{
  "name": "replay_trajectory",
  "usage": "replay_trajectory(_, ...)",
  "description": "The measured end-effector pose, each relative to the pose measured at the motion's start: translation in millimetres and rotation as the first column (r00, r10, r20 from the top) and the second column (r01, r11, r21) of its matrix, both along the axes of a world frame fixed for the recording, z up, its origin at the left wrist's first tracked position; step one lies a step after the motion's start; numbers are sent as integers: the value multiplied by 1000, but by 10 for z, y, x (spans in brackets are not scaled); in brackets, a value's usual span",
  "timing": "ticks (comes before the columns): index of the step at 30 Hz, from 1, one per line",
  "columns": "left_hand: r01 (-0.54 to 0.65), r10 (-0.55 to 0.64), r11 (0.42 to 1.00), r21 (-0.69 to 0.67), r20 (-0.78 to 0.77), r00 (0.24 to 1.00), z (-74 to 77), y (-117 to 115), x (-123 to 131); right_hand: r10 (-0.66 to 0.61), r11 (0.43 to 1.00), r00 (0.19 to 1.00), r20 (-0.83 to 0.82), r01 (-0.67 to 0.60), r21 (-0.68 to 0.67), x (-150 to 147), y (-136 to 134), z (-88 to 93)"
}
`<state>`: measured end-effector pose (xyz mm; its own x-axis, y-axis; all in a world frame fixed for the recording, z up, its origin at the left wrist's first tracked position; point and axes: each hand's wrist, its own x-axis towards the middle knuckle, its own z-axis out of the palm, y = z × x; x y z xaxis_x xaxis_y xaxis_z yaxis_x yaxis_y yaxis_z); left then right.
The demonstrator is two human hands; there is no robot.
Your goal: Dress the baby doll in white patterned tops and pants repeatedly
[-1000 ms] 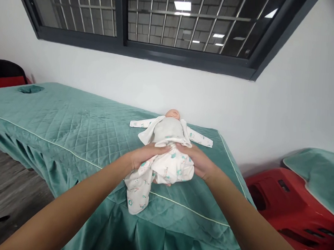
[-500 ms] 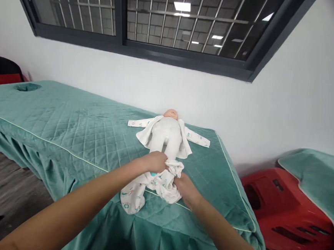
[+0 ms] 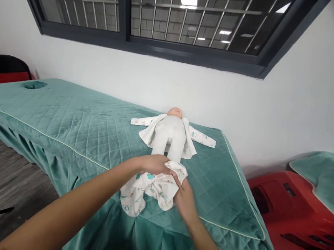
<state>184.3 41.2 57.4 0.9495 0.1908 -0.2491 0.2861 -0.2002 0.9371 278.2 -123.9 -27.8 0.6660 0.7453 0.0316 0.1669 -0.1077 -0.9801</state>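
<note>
Left hand (image 3: 155,164), right hand (image 3: 184,199): I have both closed on pants (image 3: 161,192), at doll's (image 3: 170,127) lower legs (image 3: 176,153).
Pants: better I move them evenly.

A dark grey framed window (image 3: 124,17) with silvery metal bars (image 3: 154,12) and a grey block wall (image 3: 160,26) beyond was set in a white wall (image 3: 124,75); white rectangular lights (image 3: 188,0) gleamed in its panes. Below stretched a green quilted bed (image 3: 92,119) over a grey streaked floor (image 3: 9,174). A slotted red plastic furnishing (image 3: 301,216), partly under a green cloth (image 3: 322,172), stood right, a black-and-red chair (image 3: 8,66) left.
</note>
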Motion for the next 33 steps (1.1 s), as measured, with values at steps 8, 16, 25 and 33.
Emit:
replay_trajectory(8, 92, -75, 919, -384, 61, 995, 22, 233, -22, -196, 980, 966, 169, 185, 76, 237, 71, 14)
replay_trajectory(16, -109, 115, 993, -41, 192, 975, 159, 421, 392, -304, 950, 920, 246, 272, 156, 633, 478, 54)
replay_trajectory(25, 271, -299, 951, 147, 219, 929, 201, 507, 370, -285, 944, 958, 34, 274, 183, 876, 531, -34)
replay_trajectory(33, -95, -32, 930, 356, 336, 941, 152, 609, 580, -416, 903, 821, 390, 322, 283, 1151, 946, 152)
